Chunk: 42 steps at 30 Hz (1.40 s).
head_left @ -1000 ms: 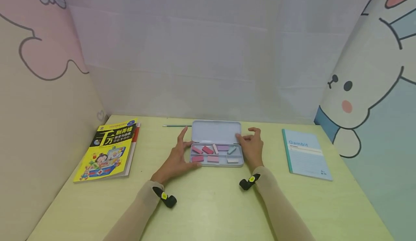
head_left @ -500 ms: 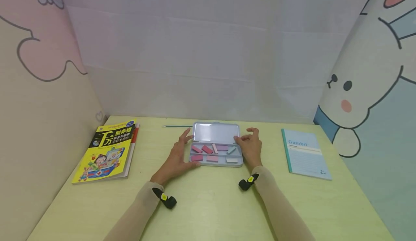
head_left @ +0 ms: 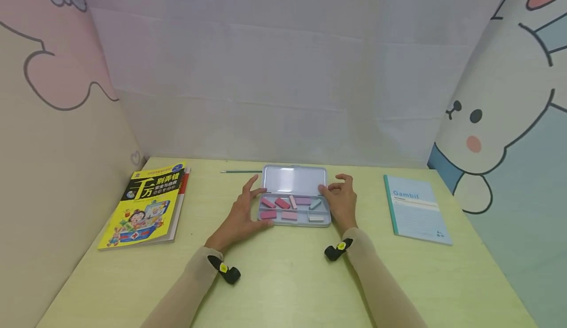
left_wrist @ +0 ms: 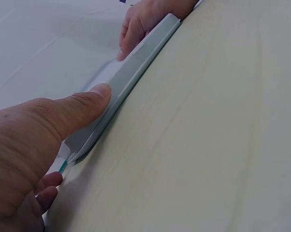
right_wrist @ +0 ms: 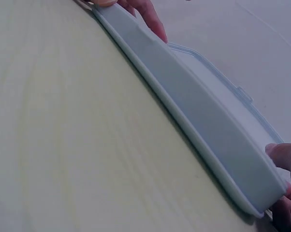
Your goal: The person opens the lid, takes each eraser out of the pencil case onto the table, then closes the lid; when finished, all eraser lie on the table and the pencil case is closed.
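A flat, light blue hinged case (head_left: 294, 223) lies on the table with its lid (head_left: 274, 180) tipped back, open. Inside its compartments rest several small blocks that look like erasers (head_left: 282, 203), in pink, purple, white and pale blue. My left hand (head_left: 239, 220) holds the case's left end, thumb against the front wall and fingers by the back left corner; the left wrist view shows that thumb (left_wrist: 87, 106) on the wall. At the right end, my right hand (head_left: 343, 202) has its thumb on the lid's lower right corner, with other fingers bent behind it.
A yellow book (head_left: 148, 210) lies on top of another at the left. A blue notebook (head_left: 418, 210) lies at the right. Partly behind the case is a green pencil (head_left: 239, 171). White cloth (head_left: 283, 72) borders the table's (head_left: 283, 279) back edge.
The lid has tilted slightly further back and its inside now catches a bright reflection. A left fingertip has come over the lid's lower left corner. The right hand has shifted slightly left.
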Each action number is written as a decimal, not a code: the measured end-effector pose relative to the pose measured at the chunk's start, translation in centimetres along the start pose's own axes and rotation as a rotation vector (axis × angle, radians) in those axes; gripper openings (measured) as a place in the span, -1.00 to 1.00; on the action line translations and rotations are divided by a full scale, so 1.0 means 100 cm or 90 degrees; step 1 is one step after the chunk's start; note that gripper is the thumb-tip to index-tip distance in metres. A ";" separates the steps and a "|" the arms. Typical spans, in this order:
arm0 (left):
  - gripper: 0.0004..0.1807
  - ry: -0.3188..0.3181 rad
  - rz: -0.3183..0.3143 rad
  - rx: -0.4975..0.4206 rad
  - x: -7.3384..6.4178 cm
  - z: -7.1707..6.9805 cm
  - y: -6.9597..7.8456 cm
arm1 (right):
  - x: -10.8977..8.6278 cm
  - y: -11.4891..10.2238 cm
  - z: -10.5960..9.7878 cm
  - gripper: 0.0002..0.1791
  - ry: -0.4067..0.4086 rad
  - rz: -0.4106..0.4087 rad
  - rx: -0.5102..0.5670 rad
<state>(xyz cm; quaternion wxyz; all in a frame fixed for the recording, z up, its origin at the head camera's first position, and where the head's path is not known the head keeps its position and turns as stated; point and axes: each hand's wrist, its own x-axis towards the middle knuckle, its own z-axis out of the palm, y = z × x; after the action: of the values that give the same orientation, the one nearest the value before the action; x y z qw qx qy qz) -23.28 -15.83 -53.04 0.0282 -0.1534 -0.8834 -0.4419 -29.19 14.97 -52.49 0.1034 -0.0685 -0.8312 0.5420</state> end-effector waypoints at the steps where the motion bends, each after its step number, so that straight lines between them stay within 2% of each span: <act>1: 0.45 0.000 -0.001 -0.002 0.000 0.000 0.000 | 0.000 0.001 0.000 -0.27 0.002 -0.002 0.004; 9: 0.44 -0.004 -0.013 -0.006 0.001 0.000 0.001 | -0.003 0.002 -0.003 -0.38 0.040 -0.007 0.038; 12: 0.42 -0.004 -0.013 -0.002 0.002 0.000 0.001 | -0.009 0.004 -0.004 -0.44 0.037 -0.037 0.047; 19: 0.39 -0.002 -0.011 -0.002 0.003 0.002 -0.002 | -0.026 0.011 -0.008 -0.60 -0.060 -0.146 0.014; 23: 0.39 0.002 -0.009 -0.001 0.003 0.002 -0.002 | -0.029 0.011 -0.008 -0.70 -0.078 -0.175 -0.016; 28: 0.40 -0.008 -0.023 -0.017 0.000 0.001 0.000 | -0.029 0.008 -0.007 -0.80 -0.082 -0.160 -0.038; 33: 0.38 -0.010 -0.032 -0.013 0.000 0.001 0.001 | -0.030 0.005 -0.006 -0.80 -0.085 -0.147 -0.057; 42: 0.37 -0.013 -0.027 0.004 -0.001 0.002 0.002 | -0.029 0.005 -0.007 -0.77 -0.088 -0.088 -0.030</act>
<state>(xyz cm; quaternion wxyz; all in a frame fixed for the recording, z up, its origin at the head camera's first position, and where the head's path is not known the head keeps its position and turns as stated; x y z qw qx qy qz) -23.14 -15.57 -52.99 0.0104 -0.1392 -0.8879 -0.4383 -26.21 15.11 -52.98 0.0816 0.0241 -0.8516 0.5172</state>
